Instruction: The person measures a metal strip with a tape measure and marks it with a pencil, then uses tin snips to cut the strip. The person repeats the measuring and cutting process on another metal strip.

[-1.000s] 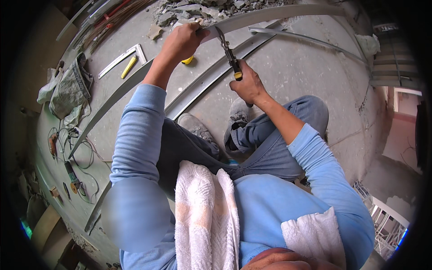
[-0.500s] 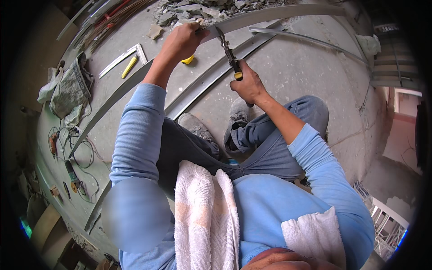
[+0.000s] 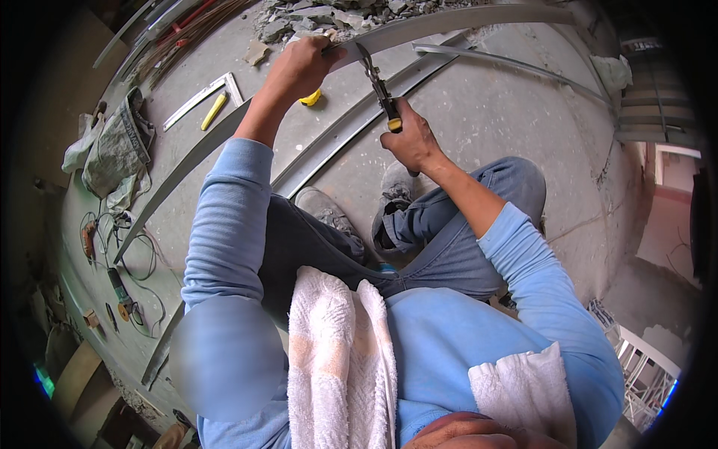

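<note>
A long grey metal channel (image 3: 430,28) arcs across the far side of the view and runs down to the left behind my left arm. My left hand (image 3: 301,67) is closed around its edge at the upper middle. Just to the right, my right hand (image 3: 415,137) grips the handles of a pair of tin snips (image 3: 378,86) with black and yellow grips. The jaws of the snips reach the channel's near edge, close beside my left hand. Whether the blades bite into the metal is too small to tell.
A second metal channel (image 3: 340,131) lies on the floor below, and a thinner strip (image 3: 516,69) to the right. A square (image 3: 198,101), a yellow utility knife (image 3: 214,111), a tape measure (image 3: 311,98), an angle grinder (image 3: 123,292), a sack (image 3: 116,153) and rubble (image 3: 329,16) lie around.
My hands and the snips have shifted very slightly to the left. Both grips are the same, and the channel has stayed nearly in place.
</note>
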Demonstrator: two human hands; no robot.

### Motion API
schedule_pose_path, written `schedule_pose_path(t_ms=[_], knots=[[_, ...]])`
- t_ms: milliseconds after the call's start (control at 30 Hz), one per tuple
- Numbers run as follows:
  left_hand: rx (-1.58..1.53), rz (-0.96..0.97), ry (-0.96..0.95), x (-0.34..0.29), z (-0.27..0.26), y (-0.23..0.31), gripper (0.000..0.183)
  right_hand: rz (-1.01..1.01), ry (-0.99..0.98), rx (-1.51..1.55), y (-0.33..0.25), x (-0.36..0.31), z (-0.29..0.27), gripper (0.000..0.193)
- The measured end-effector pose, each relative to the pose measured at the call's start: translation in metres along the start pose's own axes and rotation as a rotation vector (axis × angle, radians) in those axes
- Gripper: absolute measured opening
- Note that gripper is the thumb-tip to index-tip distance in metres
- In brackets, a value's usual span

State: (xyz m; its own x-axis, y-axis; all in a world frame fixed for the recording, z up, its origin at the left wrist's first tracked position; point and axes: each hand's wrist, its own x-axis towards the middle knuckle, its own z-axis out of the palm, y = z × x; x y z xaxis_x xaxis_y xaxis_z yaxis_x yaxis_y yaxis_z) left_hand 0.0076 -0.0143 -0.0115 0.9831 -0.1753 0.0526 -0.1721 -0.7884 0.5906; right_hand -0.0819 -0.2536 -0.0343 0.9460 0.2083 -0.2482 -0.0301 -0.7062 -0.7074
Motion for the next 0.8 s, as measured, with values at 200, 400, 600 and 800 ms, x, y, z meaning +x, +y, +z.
schedule_pose_path(t_ms=[200, 400, 600, 800], knots=[[0.002, 0.002, -0.001, 0.0001, -0.0003, -0.0001, 0.042, 0.000, -0.004, 0.008, 0.0020, 0.0009, 0.0007, 0.050], [0.043, 0.078, 0.029, -0.0023, 0.0005, -0.0004, 0.038, -0.014, -0.001, 0.009, 0.0047, 0.0017, 0.0017, 0.049], [0.009, 0.018, 0.011, -0.0012, 0.0002, -0.0002, 0.043, -0.011, -0.004, 0.007, 0.0063, 0.0025, 0.0023, 0.048], [0.026, 0.060, 0.024, -0.0031, 0.0003, 0.0008, 0.041, -0.024, 0.013, 0.008, 0.0070, 0.0014, 0.0039, 0.047]])
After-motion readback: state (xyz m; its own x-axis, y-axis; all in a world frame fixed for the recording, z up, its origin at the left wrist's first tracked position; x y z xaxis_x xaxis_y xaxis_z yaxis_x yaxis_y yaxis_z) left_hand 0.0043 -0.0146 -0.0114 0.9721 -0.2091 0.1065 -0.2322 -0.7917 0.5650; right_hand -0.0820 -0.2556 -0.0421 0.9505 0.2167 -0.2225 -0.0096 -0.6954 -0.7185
